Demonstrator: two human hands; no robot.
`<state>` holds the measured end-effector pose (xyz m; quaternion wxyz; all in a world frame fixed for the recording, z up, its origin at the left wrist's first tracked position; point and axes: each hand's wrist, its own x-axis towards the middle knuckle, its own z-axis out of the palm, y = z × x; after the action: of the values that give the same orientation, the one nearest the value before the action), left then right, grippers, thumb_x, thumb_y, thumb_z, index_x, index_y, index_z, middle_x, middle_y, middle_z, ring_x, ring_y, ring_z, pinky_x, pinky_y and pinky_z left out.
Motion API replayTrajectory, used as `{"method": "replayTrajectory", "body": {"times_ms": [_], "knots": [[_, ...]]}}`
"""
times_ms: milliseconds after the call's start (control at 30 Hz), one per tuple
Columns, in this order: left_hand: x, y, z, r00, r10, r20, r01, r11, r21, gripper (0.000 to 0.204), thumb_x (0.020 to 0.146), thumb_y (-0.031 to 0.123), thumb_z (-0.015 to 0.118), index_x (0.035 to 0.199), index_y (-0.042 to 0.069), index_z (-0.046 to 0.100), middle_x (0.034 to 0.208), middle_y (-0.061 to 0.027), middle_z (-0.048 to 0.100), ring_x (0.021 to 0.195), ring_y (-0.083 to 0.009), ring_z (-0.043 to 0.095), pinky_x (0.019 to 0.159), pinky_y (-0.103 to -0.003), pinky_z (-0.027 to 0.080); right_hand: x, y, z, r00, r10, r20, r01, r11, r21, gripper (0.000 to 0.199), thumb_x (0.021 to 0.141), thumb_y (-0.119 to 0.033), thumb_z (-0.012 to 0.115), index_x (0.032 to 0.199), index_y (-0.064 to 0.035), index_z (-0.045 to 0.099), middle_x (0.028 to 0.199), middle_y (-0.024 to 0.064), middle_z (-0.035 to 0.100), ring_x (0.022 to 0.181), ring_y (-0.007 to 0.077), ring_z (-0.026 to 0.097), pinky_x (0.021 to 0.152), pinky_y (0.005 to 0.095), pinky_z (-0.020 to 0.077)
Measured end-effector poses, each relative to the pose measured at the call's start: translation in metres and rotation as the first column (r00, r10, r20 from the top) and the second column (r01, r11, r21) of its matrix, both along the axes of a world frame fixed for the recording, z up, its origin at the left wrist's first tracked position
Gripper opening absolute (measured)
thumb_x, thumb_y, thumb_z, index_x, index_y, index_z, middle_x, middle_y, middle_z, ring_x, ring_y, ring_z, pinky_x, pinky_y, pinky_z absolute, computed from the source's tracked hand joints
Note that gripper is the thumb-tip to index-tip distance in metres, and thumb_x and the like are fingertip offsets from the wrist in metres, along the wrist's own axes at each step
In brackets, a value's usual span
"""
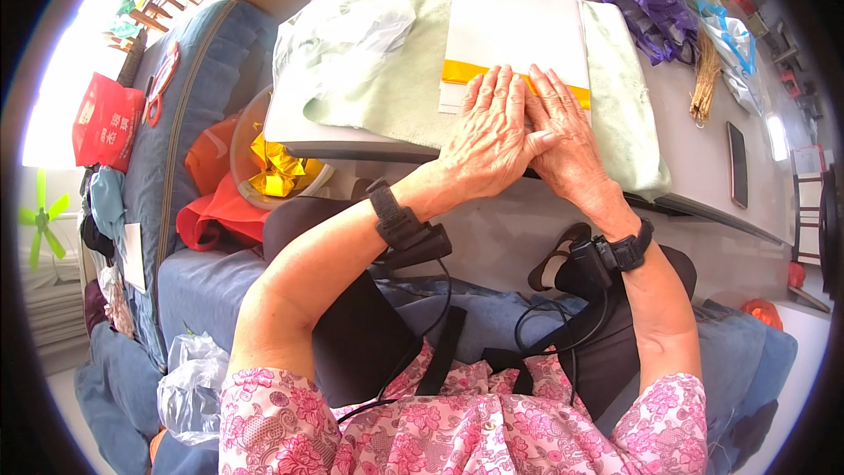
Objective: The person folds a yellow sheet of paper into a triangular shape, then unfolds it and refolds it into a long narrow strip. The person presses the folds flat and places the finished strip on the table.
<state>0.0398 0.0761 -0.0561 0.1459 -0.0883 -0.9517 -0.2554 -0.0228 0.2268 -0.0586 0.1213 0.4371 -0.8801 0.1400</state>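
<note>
Both hands are down flat on the work, side by side at the near edge of the table. The left hand lies palm down, fingers spread and extended, nothing clamped in it; its fingertips rest on the yellow strip that runs across the lower part of the white sheet. The right hand lies just beside it, touching it, also flat and open, fingers pointing up over the same yellow strip, which shows again past its knuckles on the right. So the sheet sits under and ahead of the fingers, pressed rather than gripped. Beneath the sheet lies a pale green cloth draped over the table's edge. A clear plastic bag lies on the cloth to the left. Off the table's left corner, a clear bowl holds crumpled gold foil. A dark phone lies well to the right.
</note>
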Motion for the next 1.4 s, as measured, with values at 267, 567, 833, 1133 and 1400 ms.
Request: {"method": "replayTrajectory", "body": {"times_ms": [267,567,833,1133,1400], "knots": [[0.005,-0.013,-0.003,0.999,0.030,-0.032,-0.033,0.995,-0.098,0.085,0.098,0.058,0.039,0.144,-0.013,0.028,0.152,-0.0342,0.026,0.145,-0.0442,0.019,0.119,-0.051,0.012,0.000,-0.001,0.002,0.999,0.035,-0.034,-0.036,0.998,-0.047,0.061,0.090,-0.030,0.062,0.143,-0.0046,0.045,0.152,0.0184,0.037,0.142,0.0357,0.032,0.118,0.0457,0.0254],[0.015,-0.036,-0.003,0.991,0.114,-0.070,-0.128,0.960,-0.248,0.086,0.099,0.057,0.038,0.142,-0.017,0.029,0.150,-0.0357,0.028,0.144,-0.0432,0.023,0.119,-0.050,0.014,0.006,-0.001,0.004,1.000,0.008,-0.008,-0.008,0.998,-0.064,0.059,0.096,-0.037,0.056,0.143,-0.0030,0.046,0.150,0.0193,0.038,0.142,0.0349,0.031,0.118,0.0451,0.0259],[0.012,-0.047,-0.006,0.982,0.178,-0.070,-0.190,0.950,-0.246,0.083,0.096,0.052,0.048,0.139,-0.018,0.034,0.147,-0.0373,0.031,0.142,-0.0461,0.026,0.118,-0.053,0.015,-0.003,0.004,0.004,1.000,0.017,-0.020,-0.019,0.994,-0.105,0.061,0.096,-0.037,0.057,0.142,0.0008,0.045,0.149,0.0225,0.039,0.141,0.0367,0.032,0.117,0.0456,0.0255],[0.009,-0.022,0.015,0.973,-0.033,-0.229,0.014,0.996,-0.084,0.082,0.084,0.038,0.065,0.137,-0.018,0.037,0.144,-0.0370,0.036,0.139,-0.0475,0.031,0.117,-0.054,0.021,-0.008,0.003,0.000,0.996,0.093,-0.009,-0.094,0.987,-0.131,0.063,0.097,-0.043,0.051,0.141,0.0016,0.044,0.149,0.0237,0.037,0.138,0.0417,0.034,0.115,0.0490,0.0278],[0.013,-0.018,-0.005,0.997,-0.031,-0.064,0.027,0.998,-0.054,0.087,0.091,0.054,0.051,0.140,-0.016,0.035,0.148,-0.0351,0.032,0.143,-0.0438,0.026,0.120,-0.048,0.016,-0.002,0.005,0.002,0.994,0.104,0.043,-0.105,0.994,0.021,0.072,0.100,-0.054,0.030,0.149,-0.0013,0.036,0.156,0.0198,0.029,0.145,0.0393,0.024,0.118,0.0481,0.0218]]}}
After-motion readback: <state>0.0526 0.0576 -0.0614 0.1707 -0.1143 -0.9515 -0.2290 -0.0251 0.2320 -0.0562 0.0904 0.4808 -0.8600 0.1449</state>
